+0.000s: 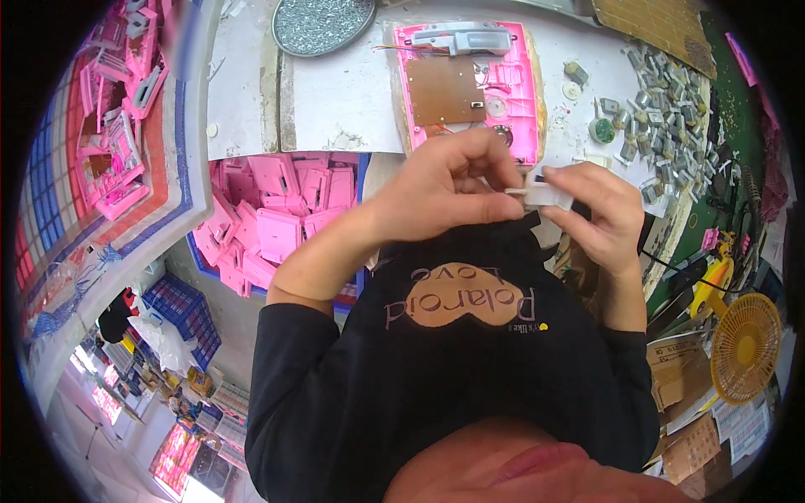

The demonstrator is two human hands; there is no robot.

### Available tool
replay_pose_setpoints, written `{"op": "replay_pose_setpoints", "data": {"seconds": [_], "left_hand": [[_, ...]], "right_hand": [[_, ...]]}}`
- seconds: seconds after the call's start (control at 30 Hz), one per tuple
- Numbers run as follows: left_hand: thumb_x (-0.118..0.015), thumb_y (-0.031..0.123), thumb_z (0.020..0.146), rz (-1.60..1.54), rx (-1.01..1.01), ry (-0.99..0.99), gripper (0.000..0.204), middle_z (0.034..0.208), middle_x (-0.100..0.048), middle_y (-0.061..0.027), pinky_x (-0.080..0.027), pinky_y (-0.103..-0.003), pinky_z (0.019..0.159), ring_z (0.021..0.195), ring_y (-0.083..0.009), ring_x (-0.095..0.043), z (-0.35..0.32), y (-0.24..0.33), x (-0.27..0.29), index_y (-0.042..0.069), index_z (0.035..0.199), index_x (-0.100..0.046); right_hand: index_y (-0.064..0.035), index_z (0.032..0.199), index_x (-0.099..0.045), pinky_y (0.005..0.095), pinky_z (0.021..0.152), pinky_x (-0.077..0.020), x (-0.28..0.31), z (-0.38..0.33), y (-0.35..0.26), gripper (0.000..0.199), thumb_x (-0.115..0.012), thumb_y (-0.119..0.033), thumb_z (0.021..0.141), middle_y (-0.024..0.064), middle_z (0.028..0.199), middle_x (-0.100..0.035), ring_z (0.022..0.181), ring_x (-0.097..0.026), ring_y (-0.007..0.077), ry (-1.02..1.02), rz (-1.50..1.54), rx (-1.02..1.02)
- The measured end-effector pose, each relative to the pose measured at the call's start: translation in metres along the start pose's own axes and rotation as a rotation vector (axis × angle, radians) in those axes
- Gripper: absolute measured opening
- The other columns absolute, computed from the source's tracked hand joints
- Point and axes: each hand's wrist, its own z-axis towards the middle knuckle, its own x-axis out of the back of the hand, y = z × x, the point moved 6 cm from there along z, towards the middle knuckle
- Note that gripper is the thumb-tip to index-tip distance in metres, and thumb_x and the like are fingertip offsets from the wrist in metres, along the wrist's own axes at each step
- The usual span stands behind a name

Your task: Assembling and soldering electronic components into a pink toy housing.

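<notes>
Just in front of my chest, my right hand (597,210) pinches a small white plastic part (549,194) between thumb and fingers. My left hand (459,180) has thumb and forefinger curled together at a thin white pin that sticks out of that part on its left side. Beyond the hands lies an open pink plastic housing (526,92). A brown circuit board (440,88), a grey oblong compartment (470,40) and some thin wires sit inside it. My left hand overlaps the housing's near edge.
On the white table (335,101) stands a round tray of small screws (323,25). Many small grey motor units (671,109) are heaped at the right. A blue crate of pink plastic parts (281,214) is at my left. A yellow fan (745,348) stands low on the right.
</notes>
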Motion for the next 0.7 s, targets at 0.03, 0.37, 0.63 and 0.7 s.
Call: {"op": "replay_pose_setpoints", "data": {"seconds": [0.03, 0.37, 0.63, 0.7], "left_hand": [[-0.068, 0.008, 0.097, 0.041, -0.028, -0.061, 0.02, 0.105, -0.069, -0.008, -0.058, -0.031, 0.082, 0.091, -0.0151, -0.069, 0.006, 0.009, 0.0, 0.001, 0.116, -0.064], [-0.073, 0.021, 0.085, 1.65, -0.435, -0.157, 0.012, 0.082, -0.064, -0.0061, -0.054, -0.042, 0.067, 0.081, -0.0302, -0.067, 0.082, 0.023, 0.011, 0.01, 0.088, -0.068], [-0.074, 0.027, 0.083, 1.668, -0.178, 0.005, 0.017, 0.08, -0.07, -0.0098, -0.055, -0.045, 0.071, 0.08, -0.0318, -0.068, 0.07, 0.019, 0.013, 0.01, 0.084, -0.074], [-0.073, 0.025, 0.083, 1.664, -0.11, 0.006, 0.016, 0.08, -0.071, -0.011, -0.055, -0.046, 0.072, 0.081, -0.0328, -0.069, 0.071, 0.019, 0.014, 0.009, 0.083, -0.075]], "right_hand": [[0.0051, 0.118, -0.071, 0.0316, 0.076, -0.0576, 0.004, -0.008, 0.01, 0.042, -0.083, 0.003, 0.077, 0.0185, 0.103, -0.073, 0.088, -0.072, 0.0261, 0.066, 0.173, -0.069], [0.0064, 0.124, -0.066, 0.0289, 0.058, -0.0533, 0.01, -0.048, 0.054, 0.046, -0.082, -0.016, 0.087, 0.0186, 0.098, -0.069, 0.069, -0.067, 0.0206, 0.337, 0.695, -0.291], [0.0121, 0.119, -0.066, 0.028, 0.068, -0.0593, 0.008, -0.044, 0.06, 0.038, -0.076, 0.008, 0.083, 0.0199, 0.108, -0.069, 0.079, -0.071, 0.0203, 0.301, 0.788, -0.245], [0.0122, 0.119, -0.066, 0.0281, 0.068, -0.0595, 0.008, -0.039, 0.056, 0.038, -0.076, 0.008, 0.083, 0.02, 0.11, -0.069, 0.08, -0.071, 0.02, 0.28, 0.781, -0.23]]}}
